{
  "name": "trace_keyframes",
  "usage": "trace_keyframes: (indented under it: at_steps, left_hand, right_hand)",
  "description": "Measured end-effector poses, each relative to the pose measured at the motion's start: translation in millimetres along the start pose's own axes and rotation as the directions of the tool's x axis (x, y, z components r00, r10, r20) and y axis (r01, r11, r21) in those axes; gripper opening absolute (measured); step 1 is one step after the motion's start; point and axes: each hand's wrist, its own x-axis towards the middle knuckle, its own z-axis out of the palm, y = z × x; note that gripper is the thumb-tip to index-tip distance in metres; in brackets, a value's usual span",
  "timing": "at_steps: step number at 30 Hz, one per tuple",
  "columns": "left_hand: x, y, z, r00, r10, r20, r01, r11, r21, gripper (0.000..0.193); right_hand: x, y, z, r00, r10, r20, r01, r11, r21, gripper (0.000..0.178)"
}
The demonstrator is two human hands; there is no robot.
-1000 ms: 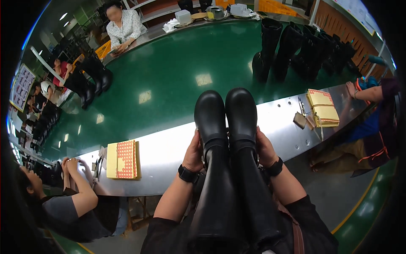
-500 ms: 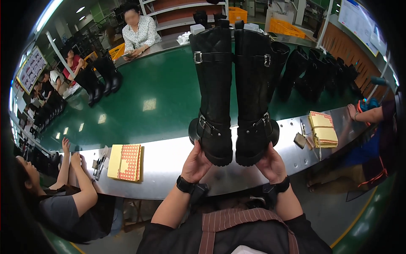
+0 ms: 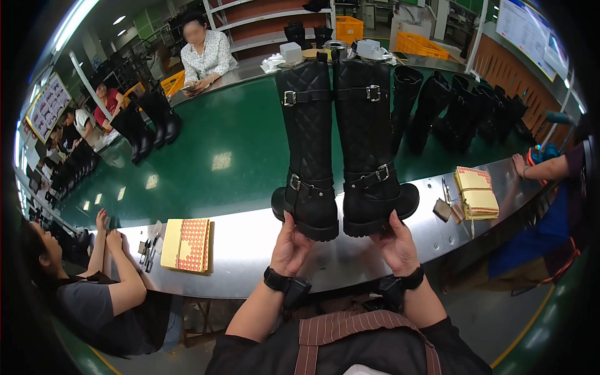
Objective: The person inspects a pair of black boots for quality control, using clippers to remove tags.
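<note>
Two tall black boots are held upright, side by side, above the steel edge of the bench. My left hand [image 3: 289,250] grips the left boot [image 3: 306,137] low down, thumb against its side and fingers under the sole. The right boot [image 3: 365,137] rests the same way in my right hand [image 3: 398,247], its fingers partly hidden beneath the sole. Toes point outward, heels inward. Quilted shafts show, with silver buckles on straps near the top and at the ankles. Both soles are clear of the steel surface.
A green conveyor belt [image 3: 219,156] runs behind the steel ledge [image 3: 250,269]. Stacks of yellow cards, one left [image 3: 186,245] and one right [image 3: 476,194], lie beside small tools. More black boots [image 3: 459,112] stand at right. Co-workers sit at left and across; another person's arm [image 3: 544,170] rests at right.
Both boots have turned in my hands, so the quilted shafts and buckles show more fully. Their tops have come down a little and shifted left. Both hands still hold them.
</note>
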Motion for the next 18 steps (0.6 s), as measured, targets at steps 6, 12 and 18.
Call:
trace_keyframes:
  at_steps: [6,12,18]
  left_hand:
    - [-1.3,-5.3,7.8,0.998,0.013,-0.055,-0.012,0.999,0.035,0.060]
    - [6.9,0.0,6.1,1.000,0.018,-0.016,-0.017,1.000,0.024,0.059]
    - [3.6,-2.3,5.5,0.999,0.018,-0.035,-0.017,0.999,0.028,0.060]
  right_hand:
    - [0.6,2.1,3.9,1.000,0.016,-0.016,-0.016,1.000,-0.013,0.036]
    - [7.2,-1.7,10.2,0.999,-0.014,-0.047,0.012,0.999,-0.043,0.031]
    - [5.4,1.0,2.4,1.000,0.010,-0.019,-0.011,0.995,-0.097,0.047]
